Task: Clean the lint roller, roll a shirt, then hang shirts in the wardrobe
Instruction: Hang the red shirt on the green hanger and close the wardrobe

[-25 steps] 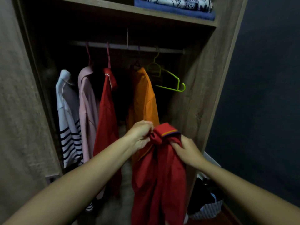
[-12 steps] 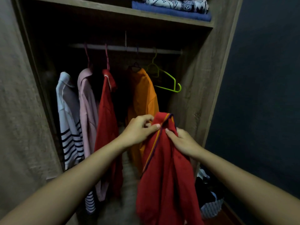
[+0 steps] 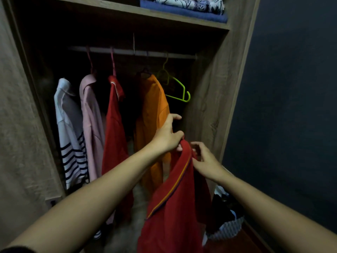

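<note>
**Red shirt [image 3: 175, 198] held up at the wardrobe [image 3: 218, 88]**

The left hand [image 3: 166, 136] pinches the shirt's top. The right hand [image 3: 206, 159], close beside it, curls its fingers on the collar. The shirt dangles below them. An empty green hanger [image 3: 179, 89] hangs on the rail [image 3: 138, 52] above. I'd spread the collar wide before threading it.

Folded blankets [image 3: 184, 14] above, basket [image 3: 228, 228] below
</note>
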